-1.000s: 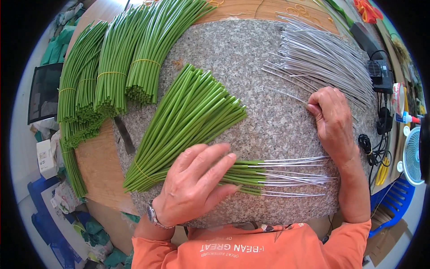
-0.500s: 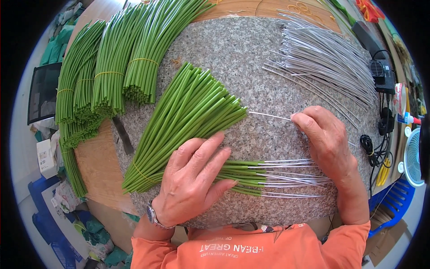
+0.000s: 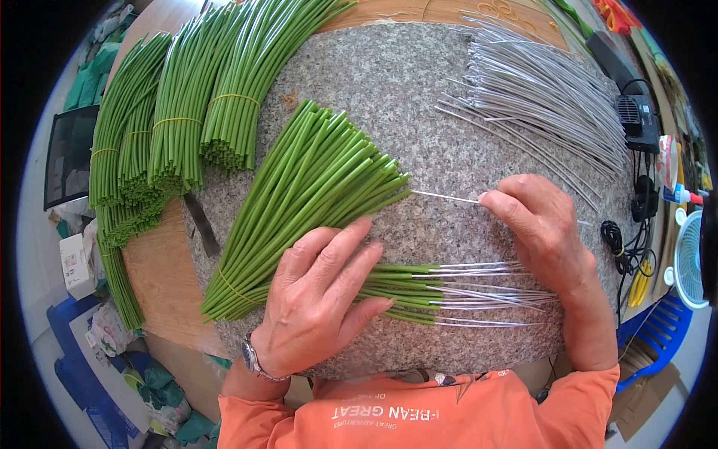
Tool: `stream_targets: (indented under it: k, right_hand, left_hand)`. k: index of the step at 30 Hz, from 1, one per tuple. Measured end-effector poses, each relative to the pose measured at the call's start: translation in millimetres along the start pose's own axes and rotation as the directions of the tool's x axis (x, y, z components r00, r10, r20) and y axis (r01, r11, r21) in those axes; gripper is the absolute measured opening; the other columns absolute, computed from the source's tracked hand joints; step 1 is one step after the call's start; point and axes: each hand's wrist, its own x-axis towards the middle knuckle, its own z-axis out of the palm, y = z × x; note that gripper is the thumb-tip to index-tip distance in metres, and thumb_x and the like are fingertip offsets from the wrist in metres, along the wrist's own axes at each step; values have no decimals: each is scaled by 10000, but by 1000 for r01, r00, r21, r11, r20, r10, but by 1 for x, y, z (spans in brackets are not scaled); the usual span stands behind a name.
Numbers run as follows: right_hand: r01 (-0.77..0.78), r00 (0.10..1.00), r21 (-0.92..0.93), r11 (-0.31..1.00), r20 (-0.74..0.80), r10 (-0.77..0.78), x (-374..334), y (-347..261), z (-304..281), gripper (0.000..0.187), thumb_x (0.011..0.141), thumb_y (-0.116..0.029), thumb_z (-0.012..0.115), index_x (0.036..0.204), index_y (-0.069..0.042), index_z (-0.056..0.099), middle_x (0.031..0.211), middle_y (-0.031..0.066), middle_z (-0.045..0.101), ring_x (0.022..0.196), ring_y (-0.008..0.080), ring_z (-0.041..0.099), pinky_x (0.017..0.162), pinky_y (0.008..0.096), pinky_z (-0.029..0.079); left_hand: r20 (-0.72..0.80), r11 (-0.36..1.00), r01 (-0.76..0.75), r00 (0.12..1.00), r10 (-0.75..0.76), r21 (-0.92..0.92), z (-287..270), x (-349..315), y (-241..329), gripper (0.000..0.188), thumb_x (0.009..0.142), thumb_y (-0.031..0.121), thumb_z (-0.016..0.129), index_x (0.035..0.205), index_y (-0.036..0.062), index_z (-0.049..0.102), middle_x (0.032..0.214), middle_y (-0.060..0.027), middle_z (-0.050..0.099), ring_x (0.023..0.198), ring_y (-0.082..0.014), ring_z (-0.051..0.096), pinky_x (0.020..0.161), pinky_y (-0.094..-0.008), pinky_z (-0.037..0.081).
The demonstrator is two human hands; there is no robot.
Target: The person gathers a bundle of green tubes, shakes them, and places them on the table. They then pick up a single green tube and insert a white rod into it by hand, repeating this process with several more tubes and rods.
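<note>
A bundle of green plastic tubes (image 3: 299,187), banded at its lower left end, fans out across the stone slab. My left hand (image 3: 318,299) lies over its near side, fingers stretched out flat on the tubes. Between thumb and fingertips, my right hand (image 3: 542,228) pinches a thin silver wire (image 3: 446,197). The wire's far tip meets the end of a tube at the fan's right edge; whether it is inside cannot be seen. Nearer me, several tubes (image 3: 407,288) have silver wires (image 3: 486,293) sticking out of their right ends, partly under my right forearm.
A pile of loose silver wires (image 3: 546,97) lies at the far right of the granite slab (image 3: 404,82). More banded green tube bundles (image 3: 176,112) lie at the far left. Black cables (image 3: 624,251), a blue basket (image 3: 662,325) and a dark strip (image 3: 202,224) are around the edges.
My right hand has moved slightly left with the wire, whose tip now reaches the tube end. My left hand keeps its place on the bundle.
</note>
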Motion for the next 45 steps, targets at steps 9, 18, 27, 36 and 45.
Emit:
stream_targets:
  k: [9, 18, 27, 36, 45]
  right_hand:
    - [90, 996, 13, 996, 20, -90, 0, 8, -11, 240, 816, -54, 734, 1055, -70, 732, 939, 53, 643, 770, 235, 658, 692, 377, 536]
    - [114, 993, -40, 993, 24, -113, 1, 8, -10, 245, 818, -66, 741, 1062, -82, 730, 932, 51, 630, 767, 223, 650, 694, 367, 523]
    - [140, 990, -63, 988, 18, -139, 5, 5, -13, 241, 825, -95, 742, 1065, -87, 734, 941, 39, 625, 768, 209, 636, 700, 362, 506]
    - [88, 995, 93, 992, 27, -91, 12, -12, 9, 228, 853, -89, 709, 1079, -55, 709, 968, 74, 650, 831, 254, 665, 738, 388, 540]
    - [4, 1000, 292, 957, -19, 1, 30, -41, 28, 317, 846, 12, 642, 1162, -19, 621, 1032, 143, 645, 928, 345, 700, 807, 430, 593]
  left_hand:
    - [-14, 1000, -2, 1000, 2, -7, 2, -2, 0, 593, 867, 356, 867, 1329, 17, 714, 1481, -167, 664, 1287, -398, 614, 1115, -498, 500]
    - [-3, 1000, -4, 1000, 4, 4, 1, -1, -1, 629, 861, 365, 869, 1359, 19, 704, 1513, -165, 648, 1281, -390, 603, 1112, -485, 494]
    - [48, 999, 12, 999, -13, 34, 3, 0, 0, 670, 853, 419, 860, 1380, 38, 701, 1558, -146, 622, 1259, -364, 576, 1131, -481, 460]
    - [54, 999, 26, 998, -28, 31, 1, 2, 3, 656, 853, 407, 862, 1373, 41, 703, 1534, -138, 641, 1255, -364, 587, 1124, -482, 467]
    - [3, 1000, 10, 1000, -10, -26, 0, -1, 0, 635, 848, 348, 881, 1367, 32, 698, 1504, -157, 655, 1259, -384, 607, 1116, -499, 479]
